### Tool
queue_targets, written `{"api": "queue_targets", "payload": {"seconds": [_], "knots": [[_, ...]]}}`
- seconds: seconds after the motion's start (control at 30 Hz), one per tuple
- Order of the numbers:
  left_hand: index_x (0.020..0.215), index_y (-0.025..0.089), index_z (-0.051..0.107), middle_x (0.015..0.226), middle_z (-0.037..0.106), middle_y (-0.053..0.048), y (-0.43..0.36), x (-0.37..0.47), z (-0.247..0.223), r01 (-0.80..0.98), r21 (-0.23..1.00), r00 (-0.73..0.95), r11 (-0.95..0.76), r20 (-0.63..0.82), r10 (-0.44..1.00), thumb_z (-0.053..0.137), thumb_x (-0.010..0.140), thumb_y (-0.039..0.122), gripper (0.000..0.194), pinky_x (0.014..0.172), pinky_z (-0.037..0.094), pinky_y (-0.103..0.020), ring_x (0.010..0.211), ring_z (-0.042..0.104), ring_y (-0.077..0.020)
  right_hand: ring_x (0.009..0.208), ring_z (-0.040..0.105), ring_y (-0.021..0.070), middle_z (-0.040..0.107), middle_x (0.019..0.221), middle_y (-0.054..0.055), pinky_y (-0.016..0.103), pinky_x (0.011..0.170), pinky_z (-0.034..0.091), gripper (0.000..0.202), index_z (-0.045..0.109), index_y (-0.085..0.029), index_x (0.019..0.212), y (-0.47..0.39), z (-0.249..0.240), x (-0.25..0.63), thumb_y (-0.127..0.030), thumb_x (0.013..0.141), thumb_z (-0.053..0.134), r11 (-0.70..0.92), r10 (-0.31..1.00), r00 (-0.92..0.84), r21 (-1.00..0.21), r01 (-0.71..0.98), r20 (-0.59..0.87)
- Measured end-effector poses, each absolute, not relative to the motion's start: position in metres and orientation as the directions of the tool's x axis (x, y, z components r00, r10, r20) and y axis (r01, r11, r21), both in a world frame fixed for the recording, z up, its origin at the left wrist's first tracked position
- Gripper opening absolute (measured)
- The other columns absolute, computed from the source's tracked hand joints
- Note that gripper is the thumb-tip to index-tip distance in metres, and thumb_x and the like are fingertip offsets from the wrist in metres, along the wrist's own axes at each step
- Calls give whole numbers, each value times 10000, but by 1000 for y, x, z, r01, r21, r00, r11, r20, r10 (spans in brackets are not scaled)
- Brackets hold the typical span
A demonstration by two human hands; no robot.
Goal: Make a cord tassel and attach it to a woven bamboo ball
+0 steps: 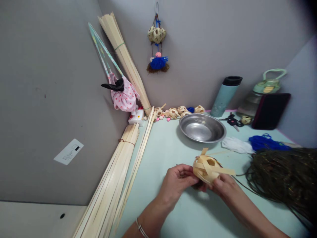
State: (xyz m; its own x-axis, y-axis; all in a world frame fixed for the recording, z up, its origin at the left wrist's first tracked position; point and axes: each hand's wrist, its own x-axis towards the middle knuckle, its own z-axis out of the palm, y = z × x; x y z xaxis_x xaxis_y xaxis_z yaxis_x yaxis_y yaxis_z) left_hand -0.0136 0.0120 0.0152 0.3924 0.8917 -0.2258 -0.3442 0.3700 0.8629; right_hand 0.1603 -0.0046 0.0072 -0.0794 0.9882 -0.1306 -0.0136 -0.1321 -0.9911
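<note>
A small openwork ball woven from pale bamboo strips (206,168) is held between my two hands above the pale green table. Loose strip ends stick out at its top and right side. My left hand (182,178) is closed, its thumb and fingers pinching the ball's lower left edge. On the lower right, my right hand (220,185) grips the ball with bent fingers, partly hidden behind it. Something dark shows under the ball between the hands; I cannot make out what it is. A thin dark cord runs from near my right hand towards a dark cord heap (284,181).
Behind the hands stands a metal bowl (203,129). Bundled bamboo strips (111,178) lie at left. Scissors (234,122), white yarn (237,144), blue yarn (266,142), a tumbler (226,97), a bottle (250,102) and a phone (271,111) are at right. A woven ornament (157,34) hangs on the wall.
</note>
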Motion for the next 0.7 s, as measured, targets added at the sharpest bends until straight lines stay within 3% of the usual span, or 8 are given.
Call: {"api": "queue_targets", "payload": {"seconds": [0.13, 0.3, 0.37, 0.5, 0.7], "knots": [[872, 116, 699, 802, 726, -70, 11, -15, 16, -349, 854, 416, 387, -228, 880, 883, 606, 460, 472, 769, 504, -330, 690, 683, -184, 673, 645, 266, 740, 944, 116, 398, 666, 543, 629, 767, -204, 1035, -6, 12, 157, -716, 673, 718, -100, 992, -87, -994, -35, -97], [845, 127, 678, 750, 714, -50, 12, -15, 14, -339, 854, 440, 394, -226, 869, 888, 592, 472, 477, 774, 500, -328, 681, 679, -182, 726, 667, 310, 722, 798, 104, 435, 707, 561, 700, 769, -196, 1029, -6, 18, 156, -780, 653, 688, -125, 985, -117, -992, 10, -126], [837, 131, 668, 740, 708, -42, 13, -15, 14, -342, 852, 455, 397, -220, 863, 883, 604, 463, 459, 765, 494, -320, 673, 672, -175, 804, 681, 346, 736, 854, 118, 454, 738, 565, 682, 771, -219, 1031, -7, 20, 155, -767, 630, 714, -128, 988, -87, -992, -13, -126], [786, 143, 616, 738, 685, -27, 12, -14, 13, -354, 844, 431, 404, -236, 871, 888, 599, 411, 425, 740, 467, -291, 679, 646, -155, 941, 680, 383, 742, 1060, 134, 468, 791, 561, 584, 777, -263, 1006, -8, 20, 153, -699, 617, 774, -108, 994, -43, -992, -64, -105], [690, 173, 534, 680, 604, 25, 11, -11, 14, -371, 870, 298, 326, -221, 929, 825, 632, 279, 315, 672, 402, -235, 662, 535, -105, 901, 680, 365, 750, 999, 117, 489, 832, 553, 547, 761, -265, 1030, -6, 16, 155, -661, 652, 769, -142, 990, -9, -990, -5, -142]]}}
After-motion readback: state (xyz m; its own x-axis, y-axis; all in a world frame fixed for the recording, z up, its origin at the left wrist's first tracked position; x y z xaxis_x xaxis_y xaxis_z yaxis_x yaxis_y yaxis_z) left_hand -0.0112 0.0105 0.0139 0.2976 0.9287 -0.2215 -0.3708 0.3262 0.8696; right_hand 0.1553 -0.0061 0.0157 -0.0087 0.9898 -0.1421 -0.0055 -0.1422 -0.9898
